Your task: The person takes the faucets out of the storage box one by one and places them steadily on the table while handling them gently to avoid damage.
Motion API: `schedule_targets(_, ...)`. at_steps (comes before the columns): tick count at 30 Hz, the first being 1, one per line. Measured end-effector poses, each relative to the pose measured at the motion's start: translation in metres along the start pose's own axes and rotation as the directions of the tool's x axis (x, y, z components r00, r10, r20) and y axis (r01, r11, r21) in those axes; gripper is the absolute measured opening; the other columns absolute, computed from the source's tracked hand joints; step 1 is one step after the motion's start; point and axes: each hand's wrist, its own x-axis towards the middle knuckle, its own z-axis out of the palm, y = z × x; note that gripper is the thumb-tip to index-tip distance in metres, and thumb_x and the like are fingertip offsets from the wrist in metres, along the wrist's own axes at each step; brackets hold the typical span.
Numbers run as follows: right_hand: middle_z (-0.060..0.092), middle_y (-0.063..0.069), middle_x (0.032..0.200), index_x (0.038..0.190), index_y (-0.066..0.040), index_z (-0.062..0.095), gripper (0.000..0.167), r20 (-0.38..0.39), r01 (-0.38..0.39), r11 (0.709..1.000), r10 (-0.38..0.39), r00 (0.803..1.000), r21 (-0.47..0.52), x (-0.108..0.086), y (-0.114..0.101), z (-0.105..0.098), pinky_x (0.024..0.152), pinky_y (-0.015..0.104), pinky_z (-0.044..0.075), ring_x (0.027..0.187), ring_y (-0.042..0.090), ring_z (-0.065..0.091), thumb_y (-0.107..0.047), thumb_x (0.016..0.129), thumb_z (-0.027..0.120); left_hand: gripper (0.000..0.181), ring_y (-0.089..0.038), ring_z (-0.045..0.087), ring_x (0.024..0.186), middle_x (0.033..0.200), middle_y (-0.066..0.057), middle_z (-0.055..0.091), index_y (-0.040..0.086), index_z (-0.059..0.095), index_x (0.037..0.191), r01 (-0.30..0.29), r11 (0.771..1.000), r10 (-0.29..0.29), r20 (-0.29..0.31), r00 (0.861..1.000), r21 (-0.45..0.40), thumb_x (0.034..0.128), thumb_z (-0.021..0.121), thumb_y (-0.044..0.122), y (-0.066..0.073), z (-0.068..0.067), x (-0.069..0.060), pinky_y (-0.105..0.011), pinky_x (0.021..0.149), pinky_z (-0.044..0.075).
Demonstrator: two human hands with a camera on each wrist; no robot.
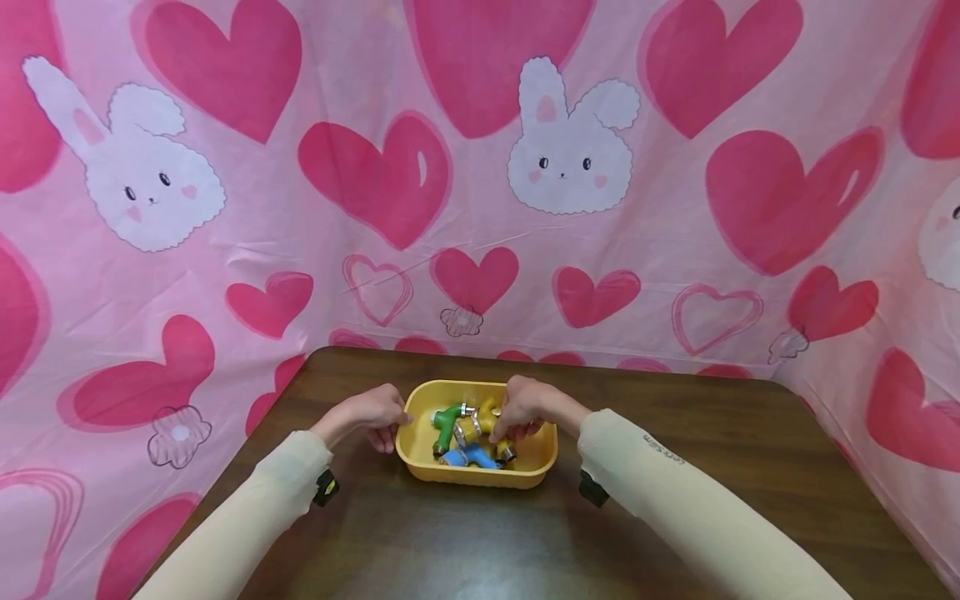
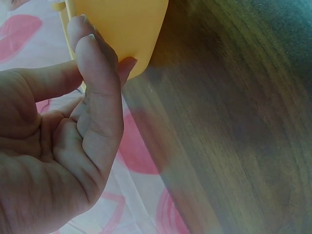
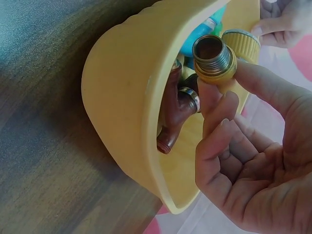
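A yellow plastic basin (image 1: 480, 477) holds several coloured Y-shaped pipe fittings with threaded metal ends. My left hand (image 1: 378, 412) pinches the basin's left rim; in the left wrist view thumb and fingers meet at its wall (image 2: 126, 29). Over the basin, my right hand (image 1: 525, 404) pinches a yellow Y-shaped fitting (image 3: 214, 61), its threaded mouth facing the right wrist camera. Left of it lies a green fitting (image 1: 446, 427), and a blue fitting (image 1: 474, 456) is by the front wall. The right wrist view shows a brown-red fitting (image 3: 178, 109) below the held one.
The basin stands on a dark wooden table (image 1: 465, 533). Behind and at the sides hangs a pink cloth (image 1: 480, 225) with hearts and rabbits. Dark wrist devices (image 1: 326, 487) sit at both sleeve cuffs.
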Motion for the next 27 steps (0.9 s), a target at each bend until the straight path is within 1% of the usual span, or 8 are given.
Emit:
schedule_targets(3,0.067,0.005,0.06,0.065,-0.005,0.074,0.031,-0.001,-0.004,1.0,0.004,1.0,-0.007,-0.0005,-0.0006,-0.0014,0.055,0.029,0.055,0.051,0.013,0.054,-0.024,0.081,0.093,0.025,-0.014,0.063,0.047,0.062,-0.012,0.065,-0.009,0.07,0.092,0.0,1.0,0.0,-0.002,1.0,-0.008,0.1057,0.06,0.009,0.0001,0.0002,-0.0003,-0.031,0.051,0.06)
schedule_targets(6,0.067,0.005,0.061,0.066,-0.005,0.074,0.031,0.004,-0.014,1.0,0.014,1.0,-0.007,-0.0005,-0.001,-0.0028,0.056,0.029,0.056,0.052,0.013,0.055,-0.024,0.082,0.093,0.024,-0.015,0.063,0.047,0.062,-0.012,0.065,-0.009,0.07,0.092,-0.002,1.0,0.002,-0.004,1.0,-0.014,0.1054,0.06,0.009,0.0004,0.0003,-0.0004,-0.032,0.051,0.06)
schedule_targets(12,0.068,0.006,0.062,0.067,-0.005,0.074,0.031,0.001,-0.019,1.0,0.019,1.0,-0.004,-0.0023,-0.0013,-0.0044,0.052,0.026,0.054,0.052,0.013,0.056,-0.025,0.082,0.092,0.023,-0.015,0.063,0.047,0.063,-0.013,0.066,-0.009,0.071,0.094,-0.001,1.0,0.001,-0.004,1.0,-0.01,0.1053,0.061,0.009,0.0008,0.0007,0.0001,-0.031,0.052,0.06)
schedule_targets(21,0.068,0.006,0.06,0.064,-0.004,0.074,0.032,-0.02,-0.008,1.0,0.008,1.0,-0.002,-0.0059,-0.0006,-0.0052,0.051,0.026,0.052,0.05,0.012,0.054,-0.023,0.081,0.093,0.024,-0.014,0.063,0.047,0.062,-0.012,0.065,-0.009,0.071,0.096,-0.01,1.0,0.011,0.008,1.0,-0.023,0.1057,0.059,0.009,0.0017,0.0001,-0.0026,-0.031,0.05,0.059)
schedule_targets(27,0.068,0.006,0.06,0.064,-0.003,0.074,0.032,-0.017,-0.01,1.0,0.01,1.0,0.012,-0.0083,0.0015,-0.005,0.05,0.026,0.05,0.05,0.011,0.054,-0.022,0.082,0.093,0.023,-0.014,0.063,0.048,0.062,-0.012,0.065,-0.008,0.07,0.096,-0.007,1.0,0.008,0.011,1.0,-0.024,0.1061,0.059,0.009,0.0013,0.0006,-0.0024,-0.031,0.05,0.059)
